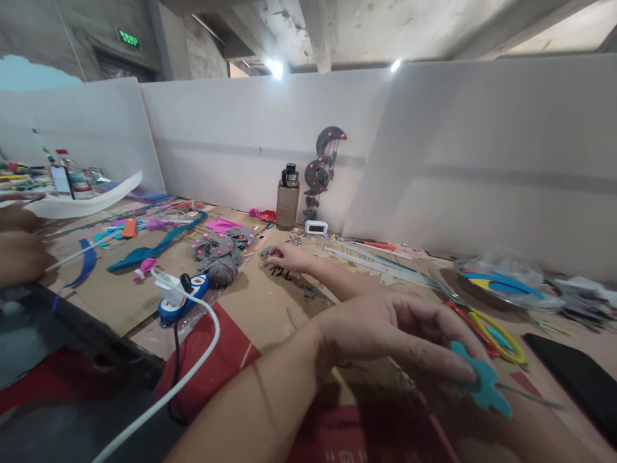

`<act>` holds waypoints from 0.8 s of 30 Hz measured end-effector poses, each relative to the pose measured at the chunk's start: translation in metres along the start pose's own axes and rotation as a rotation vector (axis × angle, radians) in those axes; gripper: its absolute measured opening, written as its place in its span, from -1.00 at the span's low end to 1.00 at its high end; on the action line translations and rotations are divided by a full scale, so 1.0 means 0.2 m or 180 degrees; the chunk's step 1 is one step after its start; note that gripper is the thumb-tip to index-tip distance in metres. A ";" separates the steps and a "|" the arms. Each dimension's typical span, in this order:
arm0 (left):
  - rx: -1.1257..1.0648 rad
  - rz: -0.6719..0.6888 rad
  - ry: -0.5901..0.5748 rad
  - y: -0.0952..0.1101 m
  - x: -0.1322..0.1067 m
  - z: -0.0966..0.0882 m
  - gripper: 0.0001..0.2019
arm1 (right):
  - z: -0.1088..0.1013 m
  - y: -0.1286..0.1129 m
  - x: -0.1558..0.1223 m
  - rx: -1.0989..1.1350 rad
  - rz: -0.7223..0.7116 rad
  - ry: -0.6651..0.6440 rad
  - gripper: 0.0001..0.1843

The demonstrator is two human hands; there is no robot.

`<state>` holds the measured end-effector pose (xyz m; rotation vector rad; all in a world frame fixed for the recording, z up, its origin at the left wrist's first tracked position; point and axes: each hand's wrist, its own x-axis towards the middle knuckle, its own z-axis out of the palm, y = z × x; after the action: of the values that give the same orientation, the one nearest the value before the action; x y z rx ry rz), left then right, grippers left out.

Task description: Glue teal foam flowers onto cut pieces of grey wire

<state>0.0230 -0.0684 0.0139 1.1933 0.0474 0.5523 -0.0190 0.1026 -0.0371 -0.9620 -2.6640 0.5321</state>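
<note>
My left hand (400, 334) reaches across to the right, its thumb and fingers closed on a teal foam cutout (486, 382) with a wavy outline. A thin grey strip (530, 395) sticks out beside the cutout. Farther off, my right hand (284, 257) extends over the cardboard, fingertips pinched at a small grey piece (265, 255); its exact shape is hard to make out. Left of that hand lies a heap of grey pieces with pink and orange dots (219, 256). A grey scrap (308, 292) rests on the cardboard nearer me.
Scissors with red and yellow handles (501, 341) and a black phone-like slab (573, 379) lie at right. A bottle (288, 199) and small clock (315, 227) stand by the partition. A power strip (186, 299) trails a white cable. Another person's hand (22, 257) is at left.
</note>
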 end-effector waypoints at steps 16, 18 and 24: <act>0.0048 -0.0111 0.0112 0.03 0.02 0.01 -0.67 | -0.12 0.05 -0.18 0.0573 -0.0180 -0.0312 -0.63; 0.0044 -0.0205 0.0099 0.03 0.02 0.02 -0.64 | -0.14 0.06 -0.14 0.0497 -0.0045 0.0156 -0.68; -0.0020 -0.0213 0.0052 0.03 0.00 0.02 -0.60 | -0.07 0.05 0.02 0.0148 0.0186 0.0797 -0.77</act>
<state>0.0224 -0.0703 0.0215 1.1768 0.0989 0.5032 -0.0116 0.1164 -0.0272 -1.0228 -2.3984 0.4511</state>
